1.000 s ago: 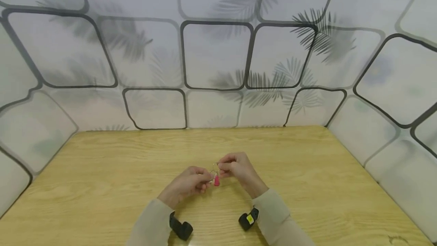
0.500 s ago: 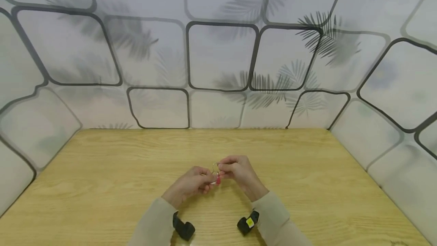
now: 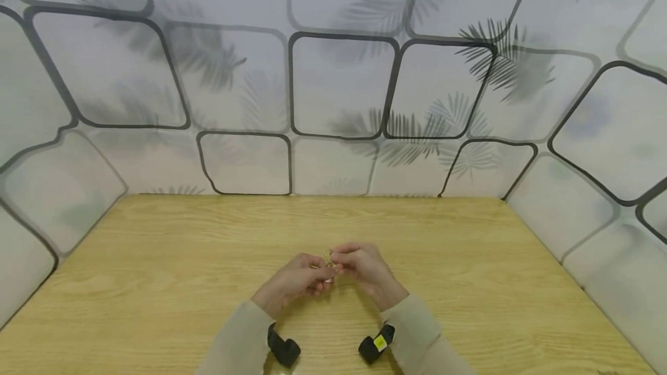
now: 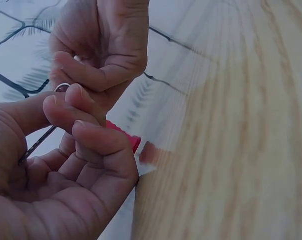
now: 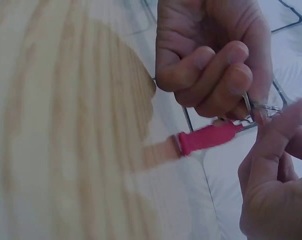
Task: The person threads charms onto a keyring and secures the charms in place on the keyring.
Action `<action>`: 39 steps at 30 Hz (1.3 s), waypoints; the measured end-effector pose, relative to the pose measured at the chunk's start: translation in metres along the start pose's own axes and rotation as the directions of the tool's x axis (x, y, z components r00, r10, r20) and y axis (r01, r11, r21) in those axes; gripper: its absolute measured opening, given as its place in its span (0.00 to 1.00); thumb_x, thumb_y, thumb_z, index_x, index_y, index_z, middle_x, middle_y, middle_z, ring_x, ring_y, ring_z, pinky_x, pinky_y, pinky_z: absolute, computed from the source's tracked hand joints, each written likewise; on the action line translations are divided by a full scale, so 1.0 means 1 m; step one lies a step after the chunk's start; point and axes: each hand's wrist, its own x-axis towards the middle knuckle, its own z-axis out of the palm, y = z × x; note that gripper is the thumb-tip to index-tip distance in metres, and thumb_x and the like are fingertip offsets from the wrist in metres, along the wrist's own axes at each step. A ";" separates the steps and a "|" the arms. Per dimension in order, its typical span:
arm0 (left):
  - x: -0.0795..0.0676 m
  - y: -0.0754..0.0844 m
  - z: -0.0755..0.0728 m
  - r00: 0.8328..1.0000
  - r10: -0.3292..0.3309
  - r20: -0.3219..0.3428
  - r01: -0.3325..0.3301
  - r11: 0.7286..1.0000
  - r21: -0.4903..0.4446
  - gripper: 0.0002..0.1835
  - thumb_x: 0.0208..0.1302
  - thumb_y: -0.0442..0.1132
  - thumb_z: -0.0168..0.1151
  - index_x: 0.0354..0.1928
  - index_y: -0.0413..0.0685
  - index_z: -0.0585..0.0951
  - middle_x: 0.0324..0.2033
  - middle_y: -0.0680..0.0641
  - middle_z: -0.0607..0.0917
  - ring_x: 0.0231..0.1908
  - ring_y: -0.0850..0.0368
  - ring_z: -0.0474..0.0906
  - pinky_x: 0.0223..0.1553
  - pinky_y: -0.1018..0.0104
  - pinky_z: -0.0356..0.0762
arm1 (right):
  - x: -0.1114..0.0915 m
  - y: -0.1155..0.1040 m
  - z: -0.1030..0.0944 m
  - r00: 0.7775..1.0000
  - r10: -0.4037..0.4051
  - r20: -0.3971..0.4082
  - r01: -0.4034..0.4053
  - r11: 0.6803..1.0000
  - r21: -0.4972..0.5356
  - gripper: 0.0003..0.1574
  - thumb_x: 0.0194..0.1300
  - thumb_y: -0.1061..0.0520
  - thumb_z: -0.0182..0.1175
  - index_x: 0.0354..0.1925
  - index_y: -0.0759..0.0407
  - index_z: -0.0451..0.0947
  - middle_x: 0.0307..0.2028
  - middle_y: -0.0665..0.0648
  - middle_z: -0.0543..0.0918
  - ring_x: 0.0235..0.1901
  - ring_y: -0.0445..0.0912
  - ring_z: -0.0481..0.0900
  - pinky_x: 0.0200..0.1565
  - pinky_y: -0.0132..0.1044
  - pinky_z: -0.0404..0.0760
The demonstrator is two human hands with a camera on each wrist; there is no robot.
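Observation:
At the middle of the table, my left hand (image 3: 298, 279) pinches a key between thumb and fingers. The key's thin metal edge (image 4: 38, 144) shows in the left wrist view, the rest hidden by the hand. Close against it, my right hand (image 3: 367, 271) pinches a metal key ring (image 5: 265, 107) with thumb and index finger. A bright pink tag (image 5: 211, 138) hangs from the ring below the left fingers. In the left wrist view, the tag (image 4: 124, 134) is partly behind the left fingertips. Where the key meets the ring is covered by fingers.
The wooden table (image 3: 182, 247) spreads around both hands. Pale patterned fabric (image 3: 333, 166) walls in its back and sides. Black wrist cameras (image 3: 285, 352) sit below both sleeves.
My hands have come slightly closer together. The pink tag, seen between them before, is now hidden in the head view, and less of the ring shows. The view has shifted slightly.

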 end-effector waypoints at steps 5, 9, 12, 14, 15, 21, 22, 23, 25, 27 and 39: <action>0.001 0.002 0.002 1.000 -0.008 -0.006 0.008 1.000 -0.003 0.12 0.74 0.32 0.56 0.28 0.45 0.78 0.22 0.52 0.78 0.22 0.66 0.70 0.26 0.75 0.70 | 0.000 -0.002 -0.002 1.000 0.001 0.023 0.000 0.999 -0.042 0.10 0.66 0.73 0.58 0.32 0.66 0.83 0.24 0.51 0.81 0.22 0.37 0.76 0.26 0.26 0.77; 0.001 0.005 0.001 1.000 0.022 -0.021 -0.022 1.000 -0.002 0.12 0.73 0.32 0.57 0.28 0.43 0.78 0.23 0.51 0.79 0.22 0.67 0.70 0.26 0.75 0.71 | 0.002 -0.007 -0.009 0.996 -0.032 0.089 0.044 0.989 -0.144 0.09 0.70 0.68 0.58 0.34 0.63 0.83 0.29 0.50 0.83 0.31 0.40 0.79 0.36 0.34 0.79; -0.001 0.008 -0.003 0.998 0.055 -0.032 -0.055 0.998 -0.005 0.11 0.73 0.33 0.58 0.29 0.39 0.79 0.24 0.50 0.79 0.23 0.66 0.70 0.27 0.75 0.72 | 0.005 -0.009 -0.014 0.979 -0.060 0.193 0.097 0.977 -0.188 0.12 0.75 0.64 0.53 0.33 0.57 0.80 0.36 0.50 0.85 0.41 0.43 0.81 0.51 0.47 0.80; -0.003 0.011 -0.007 0.997 0.067 -0.040 -0.067 0.998 -0.004 0.11 0.74 0.34 0.58 0.31 0.39 0.79 0.25 0.50 0.79 0.24 0.66 0.71 0.28 0.75 0.73 | 0.006 -0.011 -0.017 0.959 -0.067 0.276 0.122 0.975 -0.185 0.15 0.78 0.62 0.49 0.34 0.55 0.78 0.39 0.49 0.85 0.45 0.44 0.80 0.56 0.53 0.77; -0.004 0.013 -0.008 0.996 0.076 -0.045 -0.076 0.997 -0.002 0.11 0.74 0.35 0.58 0.32 0.39 0.80 0.25 0.50 0.80 0.24 0.66 0.71 0.28 0.75 0.73 | 0.007 -0.012 -0.018 0.949 -0.060 0.310 0.123 0.975 -0.186 0.15 0.79 0.61 0.47 0.34 0.54 0.77 0.39 0.49 0.85 0.44 0.44 0.81 0.56 0.55 0.77; -0.007 0.017 -0.019 0.992 0.110 -0.060 -0.110 0.994 0.017 0.12 0.76 0.37 0.58 0.31 0.42 0.79 0.26 0.51 0.79 0.27 0.64 0.71 0.31 0.73 0.74 | 0.009 -0.015 -0.026 0.922 0.018 0.387 0.089 0.963 -0.256 0.15 0.80 0.59 0.43 0.34 0.61 0.70 0.25 0.53 0.82 0.23 0.42 0.78 0.27 0.33 0.78; -0.007 0.017 -0.020 0.992 0.113 -0.062 -0.112 0.994 0.019 0.12 0.76 0.37 0.58 0.31 0.41 0.79 0.26 0.52 0.79 0.27 0.64 0.71 0.31 0.73 0.74 | 0.009 -0.016 -0.028 0.922 0.031 0.387 0.086 0.956 -0.281 0.14 0.80 0.60 0.44 0.34 0.62 0.70 0.23 0.52 0.80 0.20 0.41 0.75 0.22 0.30 0.74; -0.007 0.016 -0.022 0.991 0.116 -0.065 -0.115 0.993 0.023 0.12 0.76 0.37 0.58 0.32 0.39 0.79 0.26 0.52 0.79 0.27 0.64 0.71 0.31 0.73 0.74 | 0.009 -0.016 -0.030 0.920 0.044 0.389 0.081 0.950 -0.301 0.14 0.79 0.60 0.45 0.34 0.64 0.69 0.22 0.52 0.79 0.18 0.40 0.72 0.20 0.29 0.72; -0.007 0.014 -0.024 0.990 0.121 -0.073 -0.118 0.992 0.035 0.10 0.76 0.35 0.57 0.35 0.36 0.80 0.27 0.51 0.79 0.27 0.64 0.72 0.31 0.74 0.75 | 0.010 -0.016 -0.036 0.916 0.069 0.396 0.075 0.939 -0.336 0.12 0.78 0.61 0.47 0.36 0.67 0.70 0.21 0.53 0.77 0.15 0.38 0.70 0.17 0.28 0.70; -0.007 0.012 -0.025 0.990 0.119 -0.077 -0.115 0.992 0.060 0.10 0.76 0.33 0.56 0.39 0.32 0.81 0.28 0.51 0.80 0.28 0.64 0.73 0.32 0.74 0.76 | 0.011 -0.017 -0.044 0.905 0.098 0.414 0.066 0.929 -0.363 0.11 0.77 0.63 0.50 0.37 0.70 0.70 0.21 0.54 0.77 0.15 0.38 0.69 0.18 0.28 0.71; 0.027 0.023 -0.031 0.998 0.053 -0.045 -0.044 0.983 0.181 0.12 0.75 0.26 0.53 0.52 0.21 0.77 0.35 0.39 0.86 0.30 0.61 0.80 0.34 0.71 0.81 | 0.028 -0.034 -0.097 0.926 0.200 0.321 -0.021 0.875 -0.483 0.11 0.72 0.67 0.58 0.45 0.79 0.77 0.30 0.57 0.84 0.25 0.42 0.79 0.27 0.30 0.79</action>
